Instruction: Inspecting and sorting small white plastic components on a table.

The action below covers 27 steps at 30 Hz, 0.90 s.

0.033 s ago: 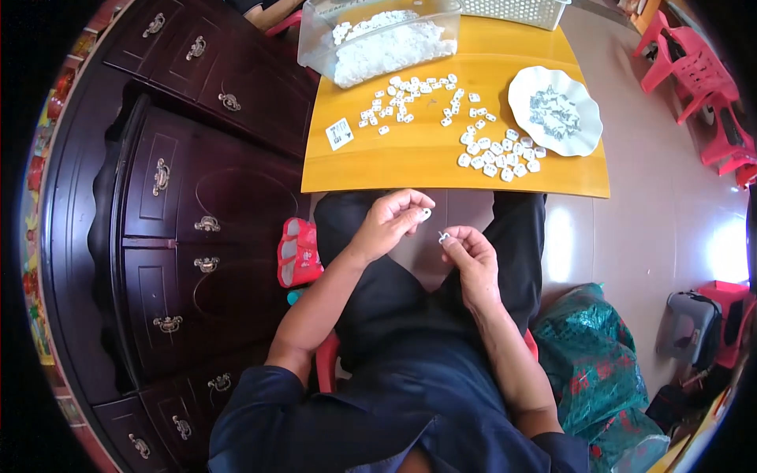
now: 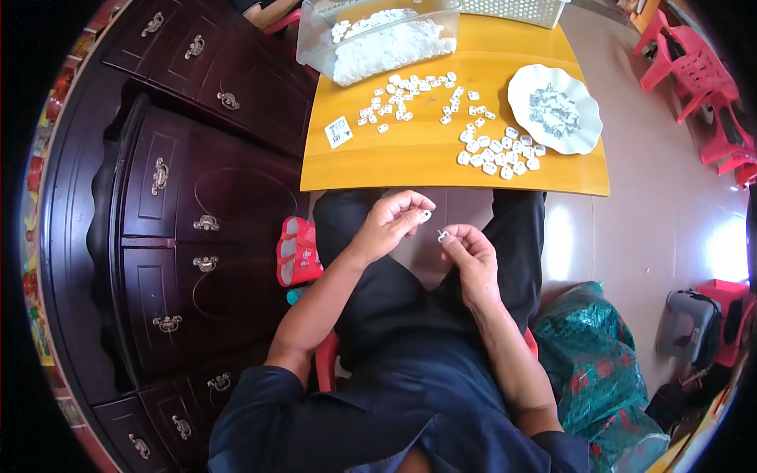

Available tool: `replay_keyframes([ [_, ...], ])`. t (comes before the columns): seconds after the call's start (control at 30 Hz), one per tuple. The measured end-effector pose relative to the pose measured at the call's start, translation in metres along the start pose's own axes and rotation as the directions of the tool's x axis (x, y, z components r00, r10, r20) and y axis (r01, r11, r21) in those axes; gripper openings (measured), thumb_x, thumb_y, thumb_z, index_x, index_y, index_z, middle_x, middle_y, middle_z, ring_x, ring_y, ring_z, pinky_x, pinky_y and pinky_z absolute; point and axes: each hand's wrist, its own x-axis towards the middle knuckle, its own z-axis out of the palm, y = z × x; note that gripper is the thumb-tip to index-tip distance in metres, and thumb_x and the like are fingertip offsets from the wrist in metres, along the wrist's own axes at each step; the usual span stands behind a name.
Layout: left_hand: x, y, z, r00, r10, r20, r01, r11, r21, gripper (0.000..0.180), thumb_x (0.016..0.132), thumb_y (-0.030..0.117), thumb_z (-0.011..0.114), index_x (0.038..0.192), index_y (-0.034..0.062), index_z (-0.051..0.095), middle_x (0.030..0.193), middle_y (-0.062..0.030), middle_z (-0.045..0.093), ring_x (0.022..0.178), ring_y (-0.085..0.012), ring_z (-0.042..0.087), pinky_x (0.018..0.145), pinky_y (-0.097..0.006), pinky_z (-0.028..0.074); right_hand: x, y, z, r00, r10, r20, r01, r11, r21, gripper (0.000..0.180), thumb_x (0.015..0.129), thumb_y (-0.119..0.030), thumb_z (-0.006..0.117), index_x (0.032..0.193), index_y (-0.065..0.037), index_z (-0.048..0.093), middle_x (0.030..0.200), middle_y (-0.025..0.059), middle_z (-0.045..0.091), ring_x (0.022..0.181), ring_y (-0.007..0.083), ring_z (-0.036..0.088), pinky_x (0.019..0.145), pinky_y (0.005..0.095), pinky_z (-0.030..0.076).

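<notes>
While a small white piece is pinched in the grip of the left hand and a small hook-like piece in that of the right hand, both are held apart at mid-frame, below the near edge of the tabletop. Each is probably best steadied lightly by its edge; over the tabletop, dropped pieces would be more easily recovered.
</notes>
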Motion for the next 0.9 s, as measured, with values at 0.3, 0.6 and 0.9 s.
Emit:
replay_keyframes([
  [0.3, -0.012, -0.002, 0.014, 0.994, 0.095, -0.061, -0.082, 0.98, 0.18, 0.016, 0.098, 0.01, 0.055, 0.107, 0.0003, 0.065, 0.085, -0.0011, 0.064, 0.072, -0.0062, 0.056, 0.067, -0.023, 0.048, 0.001, 0.004, -0.003, 1.0, 0.004, 0.002, -0.004, 1.0, -0.009, 0.008, 0.094, -0.006, 0.066, 0.101, -0.003, 0.066, 0.085, -0.0027, 0.066, 0.071, 0.0042, 0.055, 0.067, 0.0178, 0.045],
  [0.6, -0.016, 0.001, 0.023, 0.982, 0.172, -0.073, -0.154, 0.966, 0.208, 0.015, 0.095, 0.004, 0.057, 0.107, -0.001, 0.065, 0.088, -0.0065, 0.068, 0.081, -0.0098, 0.064, 0.073, -0.025, 0.051, 0.001, 0.006, -0.003, 1.0, -0.008, -0.012, 0.007, 0.998, -0.059, 0.008, 0.093, -0.005, 0.066, 0.1, -0.003, 0.066, 0.083, -0.0028, 0.065, 0.07, 0.004, 0.056, 0.067, 0.0181, 0.045],
  [0.9, -0.014, -0.003, 0.025, 0.967, 0.238, -0.089, -0.212, 0.949, 0.231, 0.014, 0.094, 0.004, 0.058, 0.105, -0.0014, 0.066, 0.088, -0.0078, 0.069, 0.079, -0.0116, 0.066, 0.071, -0.026, 0.052, 0.001, 0.006, -0.002, 1.0, -0.009, -0.017, 0.008, 0.999, -0.044, 0.007, 0.093, -0.004, 0.065, 0.1, -0.002, 0.066, 0.083, -0.0024, 0.066, 0.071, 0.0039, 0.056, 0.067, 0.0181, 0.046],
])
